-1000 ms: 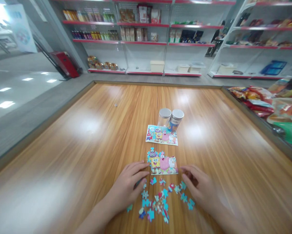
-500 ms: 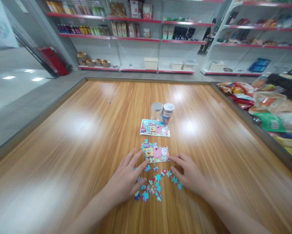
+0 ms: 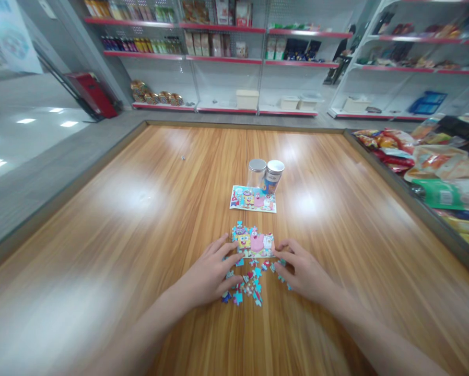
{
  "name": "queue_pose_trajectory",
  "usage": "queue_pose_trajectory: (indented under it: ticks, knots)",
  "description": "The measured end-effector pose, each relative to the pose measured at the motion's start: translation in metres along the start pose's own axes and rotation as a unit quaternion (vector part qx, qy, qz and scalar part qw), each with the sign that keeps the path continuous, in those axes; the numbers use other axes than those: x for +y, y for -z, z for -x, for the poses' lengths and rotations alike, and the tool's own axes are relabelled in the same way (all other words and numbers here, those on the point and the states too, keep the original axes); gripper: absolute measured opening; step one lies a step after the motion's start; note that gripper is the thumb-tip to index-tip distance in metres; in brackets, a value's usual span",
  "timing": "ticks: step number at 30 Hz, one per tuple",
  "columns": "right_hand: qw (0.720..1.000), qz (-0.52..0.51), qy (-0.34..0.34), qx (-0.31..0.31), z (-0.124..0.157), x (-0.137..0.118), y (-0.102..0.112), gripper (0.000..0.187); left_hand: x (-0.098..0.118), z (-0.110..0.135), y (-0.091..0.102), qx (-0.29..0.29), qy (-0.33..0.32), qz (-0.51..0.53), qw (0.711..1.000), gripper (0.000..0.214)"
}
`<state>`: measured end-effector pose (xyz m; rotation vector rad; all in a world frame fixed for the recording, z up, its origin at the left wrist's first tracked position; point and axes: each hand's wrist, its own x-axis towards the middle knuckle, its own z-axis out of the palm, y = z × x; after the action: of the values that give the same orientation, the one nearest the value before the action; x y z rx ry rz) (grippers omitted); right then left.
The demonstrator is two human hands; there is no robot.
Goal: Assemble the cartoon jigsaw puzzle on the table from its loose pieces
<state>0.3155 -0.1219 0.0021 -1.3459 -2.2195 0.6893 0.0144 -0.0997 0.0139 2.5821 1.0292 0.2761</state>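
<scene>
A partly joined cartoon jigsaw (image 3: 253,242) lies on the wooden table (image 3: 140,219), with several loose blue and red pieces (image 3: 250,284) scattered just in front of it. My left hand (image 3: 211,274) rests flat on the left of the loose pieces, fingers spread toward the jigsaw's left edge. To the right of the pieces lies my right hand (image 3: 303,270), with fingers apart and fingertips touching the jigsaw's right corner. Neither hand holds anything I can see. Behind the jigsaw lies a picture card (image 3: 253,199).
Two tubes with metal lids (image 3: 266,175) stand behind the card. Snack packets (image 3: 426,162) fill a bin along the table's right edge. Store shelves (image 3: 226,57) with goods line the back wall. A red object (image 3: 91,94) leans at the left.
Both hands have drawn in around the loose pieces and the jigsaw's lower corners. The view has shifted slightly; the jigsaw, card and tubes stay where they were.
</scene>
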Motion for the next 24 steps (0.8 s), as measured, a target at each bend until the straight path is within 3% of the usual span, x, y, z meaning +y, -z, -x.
queue_pose_trajectory:
  ticks: [14, 24]
  knots:
    - [1.0, -0.002, 0.003, -0.006, 0.0, -0.001, 0.003, 0.017, 0.006, 0.003, 0.004, -0.022, -0.005, 0.007, 1.0, 0.047]
    - [1.0, -0.003, 0.006, -0.01, 0.0, 0.002, 0.001, 0.017, -0.016, 0.014, 0.026, -0.084, -0.014, 0.019, 0.996, 0.084]
